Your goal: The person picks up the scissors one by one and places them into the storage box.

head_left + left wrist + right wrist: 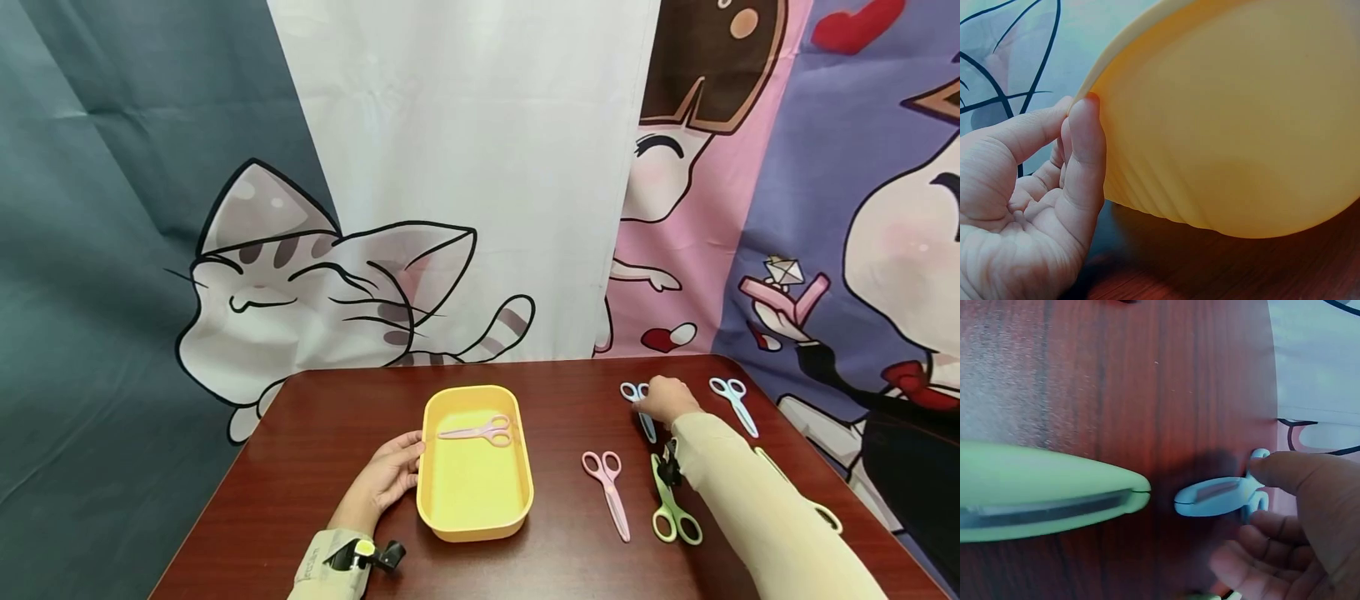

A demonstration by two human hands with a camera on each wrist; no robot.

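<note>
My left hand [390, 471] holds the left side of a yellow plastic tray [474, 533]. In the left wrist view its fingertips pinch the tray's rim [1113, 53]. Inside the tray lies a pair of pink scissors [480, 430]. At the back right my right hand [670, 402] is at the handles of light blue scissors [647, 427], blades toward me. The right wrist view shows thumb and fingers on either side of these blue handles [1256, 487]. Green scissors [667, 500] lie just nearer, their tip facing the blue pair.
Another pink pair of scissors [609, 492] lies between tray and green scissors. Further right are a second light blue pair [735, 406] and another green pair [825, 517], partly hidden by my right sleeve. The brown table [315, 417] ends at a printed cloth backdrop [480, 167].
</note>
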